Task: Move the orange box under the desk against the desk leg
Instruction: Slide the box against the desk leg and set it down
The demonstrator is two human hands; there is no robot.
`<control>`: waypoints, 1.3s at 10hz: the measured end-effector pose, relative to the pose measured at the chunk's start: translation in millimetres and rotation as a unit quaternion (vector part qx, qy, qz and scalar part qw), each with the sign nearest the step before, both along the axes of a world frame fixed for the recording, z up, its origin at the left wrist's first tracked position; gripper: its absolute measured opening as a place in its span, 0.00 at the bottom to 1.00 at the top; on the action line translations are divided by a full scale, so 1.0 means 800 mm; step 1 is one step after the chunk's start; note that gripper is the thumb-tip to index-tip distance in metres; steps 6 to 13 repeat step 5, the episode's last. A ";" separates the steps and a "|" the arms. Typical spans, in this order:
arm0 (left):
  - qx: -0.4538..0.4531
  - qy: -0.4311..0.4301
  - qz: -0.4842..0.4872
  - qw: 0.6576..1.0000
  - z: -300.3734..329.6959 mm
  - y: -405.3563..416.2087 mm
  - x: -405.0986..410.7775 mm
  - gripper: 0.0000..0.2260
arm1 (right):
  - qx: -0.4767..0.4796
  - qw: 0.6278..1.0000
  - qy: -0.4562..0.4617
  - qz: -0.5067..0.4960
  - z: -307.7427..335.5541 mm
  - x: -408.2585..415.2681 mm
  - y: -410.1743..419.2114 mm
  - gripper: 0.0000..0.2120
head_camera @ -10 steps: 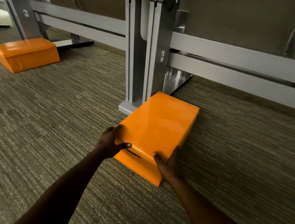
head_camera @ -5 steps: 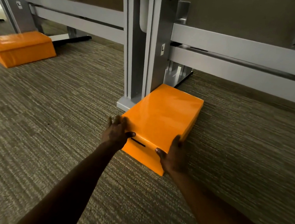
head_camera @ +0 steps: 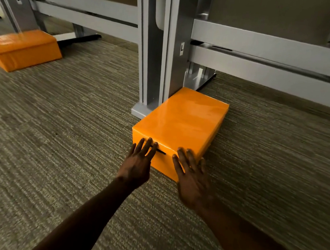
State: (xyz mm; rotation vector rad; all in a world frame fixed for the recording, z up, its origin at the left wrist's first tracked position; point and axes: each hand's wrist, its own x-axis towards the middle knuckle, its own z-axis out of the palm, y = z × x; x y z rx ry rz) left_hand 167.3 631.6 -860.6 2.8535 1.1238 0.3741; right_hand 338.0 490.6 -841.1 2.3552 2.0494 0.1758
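Lower centre of the frame: two bare forearms reaching forward over striped grey-green carpet [head_camera: 50, 151]. Left hand [head_camera: 136, 166] flat, fingers spread, released, fingertips on the near end face of the orange box [head_camera: 181, 123] beside a dark slot [head_camera: 159, 150]. Right hand [head_camera: 191, 178] likewise flat and spread, grasping nothing, fingertips at the box's near right corner. Box lying flat on the carpet at centre frame, its far left edge touching the grey metal desk leg [head_camera: 170, 47] and its foot. Behind, grey horizontal crossbars [head_camera: 276, 49]. Upper left of the frame: second orange box [head_camera: 22, 49], blurred, against another leg.
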 end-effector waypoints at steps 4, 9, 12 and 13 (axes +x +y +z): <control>-0.073 0.079 0.044 0.993 0.011 -0.064 -0.061 0.39 | -0.080 0.996 0.021 -0.017 0.022 -0.043 -0.031 0.46; -0.076 0.058 0.070 0.993 0.045 -0.088 -0.112 0.38 | -0.061 0.998 0.030 -0.001 0.051 -0.085 -0.044 0.48; -0.076 0.058 0.070 0.993 0.045 -0.088 -0.112 0.38 | -0.061 0.998 0.030 -0.001 0.051 -0.085 -0.044 0.48; -0.076 0.058 0.070 0.993 0.045 -0.088 -0.112 0.38 | -0.061 0.998 0.030 -0.001 0.051 -0.085 -0.044 0.48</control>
